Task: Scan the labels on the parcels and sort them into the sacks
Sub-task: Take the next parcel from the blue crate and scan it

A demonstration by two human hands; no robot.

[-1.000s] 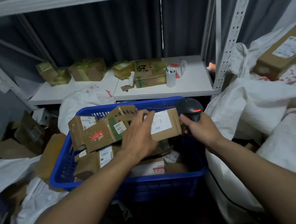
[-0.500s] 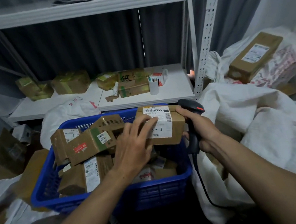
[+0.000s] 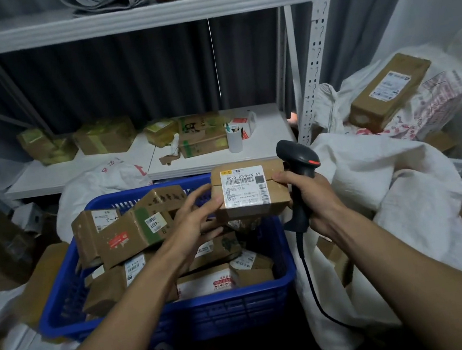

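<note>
holding parcel [image 3: 250, 202] above far right corner of blue basket [image 3: 186, 318]; label [image 3: 244, 188] now faces camera squarely, where half second ago it sat tilted. left hand [image 3: 197, 219] grips parcel's left side. right hand [image 3: 312, 201] wraps handle of scanner [image 3: 298, 161], thumb touching parcel's right edge. scanner upright, not aimed at label: scan probably still pending. white sack [image 3: 376, 182] just right of basket, path there open; shelf post [image 3: 316, 70] beyond basket.

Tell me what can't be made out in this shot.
Head view:
- Small print on the held parcel: too small, blurred.
- Scanner trigger: covered by the right hand.
- Lower parcels in the blue basket: buried under others and the left hand.
- White sack contents: hidden by its folds.
</note>
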